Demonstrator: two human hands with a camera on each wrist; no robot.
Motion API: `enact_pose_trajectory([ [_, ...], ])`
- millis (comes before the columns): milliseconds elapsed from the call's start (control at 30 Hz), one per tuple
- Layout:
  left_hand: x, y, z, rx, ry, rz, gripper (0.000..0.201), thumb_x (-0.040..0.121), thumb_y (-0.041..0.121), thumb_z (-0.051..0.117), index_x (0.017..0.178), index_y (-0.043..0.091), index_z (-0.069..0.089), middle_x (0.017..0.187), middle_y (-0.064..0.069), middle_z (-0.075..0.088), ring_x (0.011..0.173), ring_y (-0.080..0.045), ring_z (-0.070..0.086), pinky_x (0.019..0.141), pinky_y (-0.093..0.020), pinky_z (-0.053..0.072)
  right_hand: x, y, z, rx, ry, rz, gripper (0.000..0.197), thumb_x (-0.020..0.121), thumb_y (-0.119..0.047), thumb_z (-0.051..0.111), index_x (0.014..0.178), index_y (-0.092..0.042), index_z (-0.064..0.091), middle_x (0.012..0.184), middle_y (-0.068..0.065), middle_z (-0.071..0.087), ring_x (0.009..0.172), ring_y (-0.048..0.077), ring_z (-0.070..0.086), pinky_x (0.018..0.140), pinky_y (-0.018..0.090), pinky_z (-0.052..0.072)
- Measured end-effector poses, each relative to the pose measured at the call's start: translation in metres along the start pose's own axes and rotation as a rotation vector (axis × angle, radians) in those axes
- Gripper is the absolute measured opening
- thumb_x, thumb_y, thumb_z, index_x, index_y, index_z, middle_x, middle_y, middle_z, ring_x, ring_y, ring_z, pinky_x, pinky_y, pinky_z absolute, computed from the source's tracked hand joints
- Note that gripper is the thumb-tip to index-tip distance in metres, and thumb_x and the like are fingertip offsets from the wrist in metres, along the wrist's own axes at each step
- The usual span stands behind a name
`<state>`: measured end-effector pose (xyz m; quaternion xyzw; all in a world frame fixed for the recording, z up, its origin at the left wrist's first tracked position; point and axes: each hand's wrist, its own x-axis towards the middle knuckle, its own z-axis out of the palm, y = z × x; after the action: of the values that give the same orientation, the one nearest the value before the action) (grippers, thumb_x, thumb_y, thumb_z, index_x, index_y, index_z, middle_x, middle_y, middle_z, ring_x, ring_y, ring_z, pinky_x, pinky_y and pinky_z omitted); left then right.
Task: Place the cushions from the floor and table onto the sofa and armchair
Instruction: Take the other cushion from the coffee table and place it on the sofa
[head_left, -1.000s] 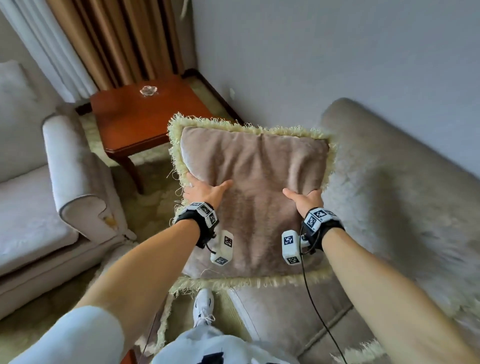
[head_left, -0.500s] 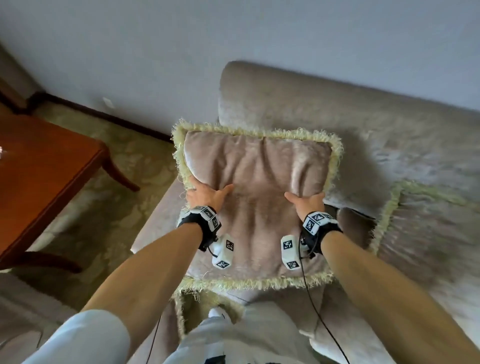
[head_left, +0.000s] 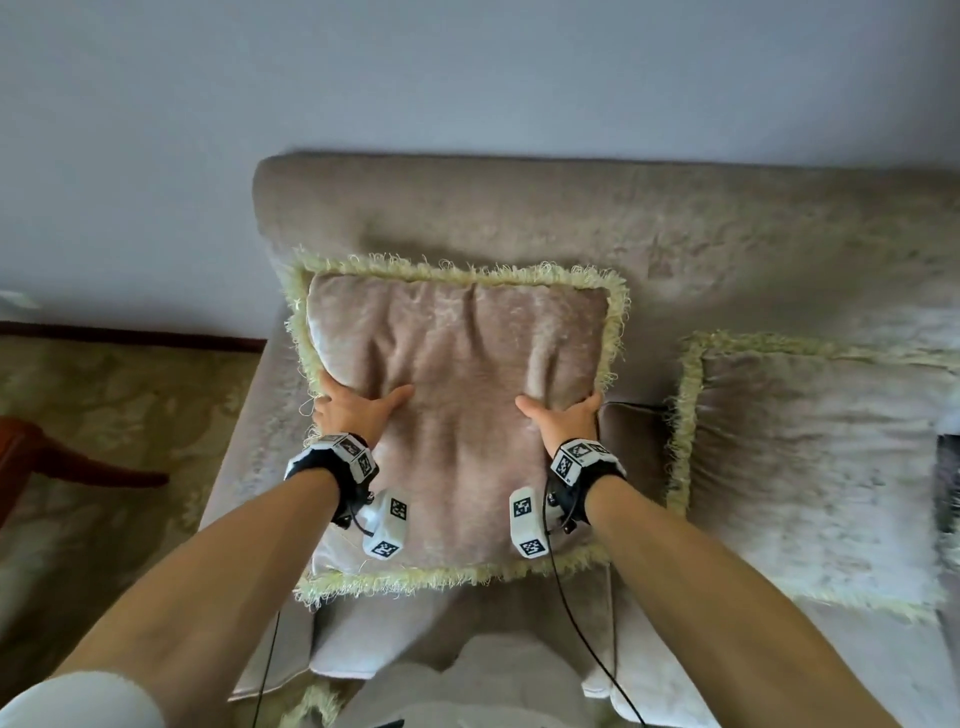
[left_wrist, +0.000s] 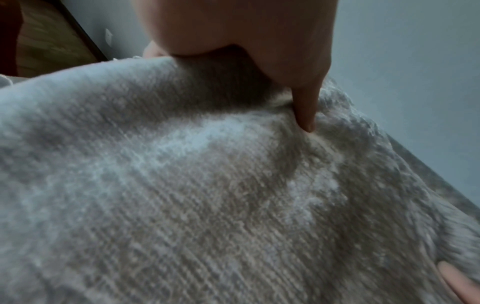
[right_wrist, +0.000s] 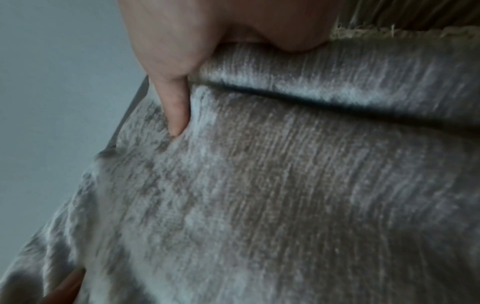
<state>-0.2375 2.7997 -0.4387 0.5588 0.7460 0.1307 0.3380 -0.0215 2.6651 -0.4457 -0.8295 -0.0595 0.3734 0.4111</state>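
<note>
I hold a beige velvet cushion with pale yellow fringe upright in front of the sofa, over its left end near the backrest. My left hand grips its left edge, thumb pressed on the front, fingers hidden behind. My right hand grips the right edge the same way. Each wrist view shows a thumb dug into the cushion's plush fabric. A second fringed cushion leans on the sofa seat to the right.
The sofa armrest runs down the left beside patterned carpet. A dark wooden table leg pokes in at far left. A grey wall stands behind the sofa. My white-clad knee is below the cushion.
I have turned right from the side table and armchair toward the sofa, carrying the cushion. The cushion is now closer to the backrest, and the second cushion has come fully into view.
</note>
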Motion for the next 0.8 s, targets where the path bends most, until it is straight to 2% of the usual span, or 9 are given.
enact_pose_trajectory([
  [167,0.03,-0.003,0.023,0.024,-0.037,-0.054,0.133,0.056,0.065,0.082,0.152,0.015,0.005,0.145,-0.025,0.034,0.136,-0.039,0.031,0.111,-0.056,0.028,0.028,0.008,0.019,0.019,-0.01,0.062,0.122,0.069,-0.033,0.087,0.153,-0.016,0.0,0.149,0.016,0.039,0.134,0.033,0.042,0.108,0.042,0.032],
  [333,0.059,-0.004,0.042,0.046,-0.122,-0.101,0.135,0.057,0.063,0.083,0.153,0.019,-0.001,0.151,-0.022,0.027,0.14,-0.037,0.026,0.111,-0.059,0.026,0.056,0.014,0.034,-0.004,-0.03,0.136,0.124,0.068,-0.032,0.087,0.154,-0.016,-0.002,0.153,0.016,0.033,0.134,0.035,0.042,0.109,0.044,0.031],
  [433,0.071,-0.008,0.051,0.033,-0.141,-0.099,0.135,0.057,0.061,0.084,0.153,0.018,0.0,0.152,-0.021,0.028,0.139,-0.037,0.029,0.11,-0.057,0.029,0.07,0.023,0.047,0.022,-0.017,0.156,0.128,0.062,-0.028,0.09,0.153,-0.015,0.001,0.153,0.016,0.033,0.134,0.034,0.042,0.113,0.046,0.031],
  [567,0.077,-0.014,0.063,0.0,-0.128,-0.075,0.13,0.062,0.053,0.085,0.154,0.013,0.003,0.152,-0.019,0.03,0.137,-0.036,0.034,0.11,-0.049,0.032,0.08,0.036,0.055,0.048,-0.021,0.21,0.13,0.056,-0.029,0.091,0.151,-0.019,0.003,0.151,0.017,0.035,0.133,0.035,0.043,0.113,0.049,0.03],
  [700,0.083,-0.02,0.08,-0.065,-0.199,-0.09,0.13,0.058,0.049,0.089,0.153,0.019,0.006,0.143,-0.016,0.041,0.127,-0.036,0.046,0.106,-0.048,0.038,0.09,0.046,0.05,0.011,0.029,0.263,0.129,0.057,-0.029,0.091,0.151,-0.02,0.003,0.149,0.02,0.037,0.132,0.037,0.043,0.112,0.05,0.03],
  [733,0.084,-0.02,0.084,-0.068,-0.229,-0.106,0.131,0.057,0.05,0.089,0.153,0.02,0.005,0.145,-0.017,0.039,0.128,-0.036,0.045,0.107,-0.049,0.038,0.093,0.047,0.048,-0.018,0.037,0.28,0.131,0.057,-0.031,0.091,0.151,-0.02,0.001,0.15,0.02,0.035,0.133,0.037,0.042,0.112,0.051,0.03],
  [800,0.085,-0.019,0.091,-0.031,-0.283,-0.153,0.131,0.063,0.051,0.086,0.154,0.018,-0.002,0.153,-0.019,0.024,0.133,-0.039,0.038,0.109,-0.051,0.035,0.098,0.046,0.044,-0.115,0.032,0.297,0.132,0.06,-0.035,0.09,0.152,-0.013,-0.002,0.152,0.019,0.031,0.134,0.039,0.041,0.111,0.051,0.032],
])
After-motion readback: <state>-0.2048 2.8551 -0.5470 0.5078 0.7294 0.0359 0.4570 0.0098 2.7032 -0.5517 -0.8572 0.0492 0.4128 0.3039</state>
